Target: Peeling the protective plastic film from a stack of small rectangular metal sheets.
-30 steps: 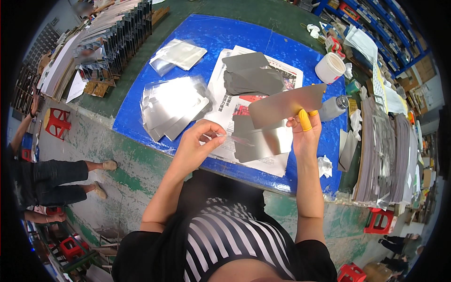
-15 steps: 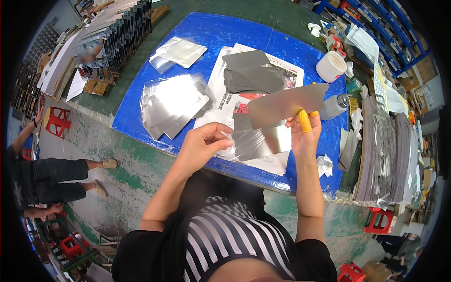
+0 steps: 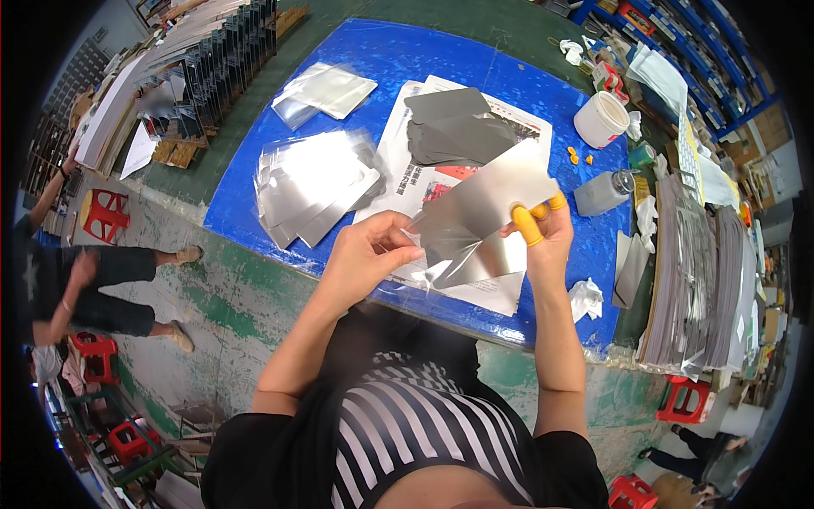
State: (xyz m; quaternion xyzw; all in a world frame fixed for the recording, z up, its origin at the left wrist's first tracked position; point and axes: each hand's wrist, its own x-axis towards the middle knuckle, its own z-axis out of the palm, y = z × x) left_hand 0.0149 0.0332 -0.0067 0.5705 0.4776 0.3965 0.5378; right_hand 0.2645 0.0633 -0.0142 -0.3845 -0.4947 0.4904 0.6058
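Observation:
My right hand [image 3: 543,233], with yellow finger cots on several fingers, grips a thin grey metal plate [image 3: 487,191] by its right edge. The plate is tilted, its lower left end close to my left fingertips. My left hand [image 3: 369,259] is pinched at the edge of a clear plastic sleeve [image 3: 437,270]; the film is hard to make out. Under the held plate, a shiny sheet [image 3: 485,261] lies on the newspaper [image 3: 398,157]. Beyond it rests a pile of dark grey plates [image 3: 462,136]. Fanned, shiny, film-covered plates [image 3: 314,187] lie to the left.
Clear sleeves [image 3: 335,89] are stacked at the back left of the blue table [image 3: 407,51]. On the right stand a white tub [image 3: 600,119] and a bottle [image 3: 602,193], with loose yellow finger cots [image 3: 575,156] and crumpled tissue [image 3: 585,299]. Another person [image 3: 85,288] is at far left.
My right hand has tilted the metal plate and brought it down and left, toward my left fingers. Yellow finger cots on the table now show. The person at left has moved an arm.

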